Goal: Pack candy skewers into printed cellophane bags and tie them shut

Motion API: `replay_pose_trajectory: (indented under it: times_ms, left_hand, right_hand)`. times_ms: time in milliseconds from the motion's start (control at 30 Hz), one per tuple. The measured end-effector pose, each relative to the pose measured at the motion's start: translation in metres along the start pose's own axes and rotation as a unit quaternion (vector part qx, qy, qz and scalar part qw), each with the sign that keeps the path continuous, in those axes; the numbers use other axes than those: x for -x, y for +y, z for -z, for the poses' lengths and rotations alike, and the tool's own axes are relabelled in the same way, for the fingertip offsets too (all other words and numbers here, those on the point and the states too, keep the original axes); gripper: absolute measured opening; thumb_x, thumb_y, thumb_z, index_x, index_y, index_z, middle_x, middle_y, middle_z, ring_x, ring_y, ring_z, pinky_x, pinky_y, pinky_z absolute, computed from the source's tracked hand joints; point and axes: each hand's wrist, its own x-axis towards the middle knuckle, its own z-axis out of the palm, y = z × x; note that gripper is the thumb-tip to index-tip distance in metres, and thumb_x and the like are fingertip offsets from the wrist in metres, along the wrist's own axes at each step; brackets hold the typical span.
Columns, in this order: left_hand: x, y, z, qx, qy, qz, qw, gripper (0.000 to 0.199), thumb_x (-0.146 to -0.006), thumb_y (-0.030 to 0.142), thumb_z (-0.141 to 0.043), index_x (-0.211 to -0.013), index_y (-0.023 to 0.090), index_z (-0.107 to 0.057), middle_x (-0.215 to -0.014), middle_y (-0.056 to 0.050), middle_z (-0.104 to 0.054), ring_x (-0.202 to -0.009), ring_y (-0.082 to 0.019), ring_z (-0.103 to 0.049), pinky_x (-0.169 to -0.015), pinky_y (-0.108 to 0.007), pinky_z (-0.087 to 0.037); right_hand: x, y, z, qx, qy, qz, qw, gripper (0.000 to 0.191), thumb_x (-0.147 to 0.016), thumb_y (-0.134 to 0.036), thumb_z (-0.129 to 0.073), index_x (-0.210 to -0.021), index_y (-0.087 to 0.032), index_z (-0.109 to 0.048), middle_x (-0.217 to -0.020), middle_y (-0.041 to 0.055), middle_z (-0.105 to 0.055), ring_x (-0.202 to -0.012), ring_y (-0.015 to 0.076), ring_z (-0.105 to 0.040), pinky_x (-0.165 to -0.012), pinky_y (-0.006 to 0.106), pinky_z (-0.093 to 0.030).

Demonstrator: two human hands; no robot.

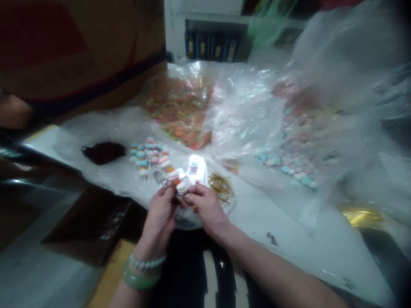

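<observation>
Near the table's front edge, my left hand (163, 208) has its fingers pinched on a small pastel candy piece (182, 187). From the right, my right hand (207, 207) meets it, its thumb and fingertips closed on the same small bundle; blur hides the exact grip. Just behind the hands lies a brightly lit white object (197, 167). A group of pastel candy sticks (147, 156) rests to the left. Gold twist ties (221, 187) lie in a pile right of my right hand. A bracelet and a green bangle circle my left wrist.
Clear plastic bags hold orange-red pieces (188, 113) at the back and pastel pieces (302, 167) at the right. A dark item (104, 152) lies at the left of the table (266, 214). An open cardboard box (86, 226) stands below left. Another person's hand (14, 112) shows far left.
</observation>
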Motion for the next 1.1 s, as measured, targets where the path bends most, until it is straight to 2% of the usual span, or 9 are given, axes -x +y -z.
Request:
replay_pose_trajectory:
  times_ms: [100,167,267,367,567,733,833,1000,1100]
  left_hand:
    - [0.005,0.002,0.001,-0.058,-0.065,0.028,0.996,0.043,-0.069,0.038,-0.084,-0.100,0.012,-0.072,-0.083,-0.005,-0.070,-0.059,-0.012,-0.058,-0.051,-0.021,-0.049]
    - [0.005,0.006,0.003,-0.065,-0.075,0.035,0.994,0.032,-0.077,0.031,-0.080,-0.101,0.011,-0.072,-0.085,-0.006,-0.071,-0.060,-0.013,-0.061,-0.052,-0.022,-0.051]
    - [-0.002,0.016,0.008,0.014,0.010,0.063,0.998,0.008,-0.090,0.017,-0.064,-0.087,0.011,-0.068,-0.078,-0.004,-0.070,-0.061,-0.014,-0.065,-0.059,-0.028,-0.057]
    - [-0.011,0.031,0.019,0.124,0.093,0.097,0.983,0.023,-0.098,0.013,-0.049,-0.080,0.013,-0.063,-0.070,-0.003,-0.068,-0.064,-0.017,-0.069,-0.068,-0.038,-0.062]
    - [-0.019,0.046,0.039,0.214,0.085,0.094,0.969,0.029,-0.102,0.019,-0.043,-0.084,0.012,-0.064,-0.070,-0.006,-0.071,-0.061,-0.018,-0.070,-0.067,-0.037,-0.063]
    - [-0.018,0.047,0.040,0.250,0.058,0.110,0.960,0.033,-0.103,0.019,-0.040,-0.083,0.011,-0.064,-0.068,-0.005,-0.070,-0.057,-0.014,-0.068,-0.061,-0.029,-0.062]
    - [-0.015,0.049,0.038,0.253,0.060,0.100,0.961,0.033,-0.103,0.018,-0.039,-0.083,0.010,-0.064,-0.067,-0.005,-0.069,-0.058,-0.014,-0.068,-0.059,-0.028,-0.061]
    - [-0.011,0.048,0.035,0.197,0.073,0.018,0.978,0.026,-0.100,0.012,-0.046,-0.083,0.012,-0.066,-0.073,-0.005,-0.071,-0.060,-0.014,-0.068,-0.060,-0.028,-0.062]
    - [-0.011,0.047,0.036,0.144,0.068,-0.044,0.986,0.020,-0.095,0.008,-0.052,-0.082,0.012,-0.067,-0.073,-0.003,-0.070,-0.059,-0.014,-0.067,-0.058,-0.026,-0.061]
  right_hand:
    - [-0.003,-0.002,0.008,-0.003,0.022,0.003,1.000,0.014,-0.066,-0.030,-0.067,-0.069,-0.018,-0.061,-0.066,-0.0009,-0.060,-0.065,0.0153,-0.056,-0.059,0.026,-0.044]
    - [-0.004,-0.003,0.012,-0.007,0.021,0.000,1.000,0.014,-0.067,-0.031,-0.065,-0.070,-0.018,-0.061,-0.066,-0.0007,-0.061,-0.062,0.0149,-0.055,-0.057,0.025,-0.044]
    - [-0.002,-0.006,0.021,0.038,0.020,0.030,0.999,0.013,-0.068,-0.031,-0.063,-0.071,-0.019,-0.062,-0.067,-0.0012,-0.060,-0.060,0.0144,-0.053,-0.055,0.025,-0.042]
    - [0.005,-0.009,0.035,0.132,0.044,0.134,0.981,0.010,-0.070,-0.028,-0.064,-0.069,-0.019,-0.064,-0.067,-0.0015,-0.060,-0.066,0.0152,-0.055,-0.063,0.026,-0.044]
    - [0.019,0.001,0.048,0.277,0.018,0.301,0.912,0.011,-0.084,-0.017,-0.059,-0.079,-0.021,-0.068,-0.076,0.0002,-0.064,-0.074,0.0154,-0.059,-0.070,0.026,-0.045]
    - [0.024,0.008,0.040,0.356,0.004,0.404,0.842,0.016,-0.090,-0.011,-0.054,-0.085,-0.019,-0.066,-0.078,0.0026,-0.061,-0.074,0.0154,-0.058,-0.070,0.026,-0.046]
    - [0.026,0.007,0.038,0.407,0.011,0.434,0.804,0.019,-0.090,-0.007,-0.051,-0.087,-0.018,-0.066,-0.076,0.0036,-0.058,-0.072,0.0164,-0.056,-0.068,0.027,-0.044]
    - [0.030,0.005,0.039,0.512,0.033,0.473,0.717,0.023,-0.089,-0.004,-0.047,-0.081,-0.016,-0.065,-0.072,0.0051,-0.054,-0.069,0.0185,-0.052,-0.064,0.029,-0.041]
    - [0.031,0.005,0.040,0.527,0.037,0.481,0.700,0.025,-0.090,-0.004,-0.046,-0.079,-0.016,-0.064,-0.071,0.0049,-0.053,-0.068,0.0179,-0.050,-0.063,0.028,-0.040]
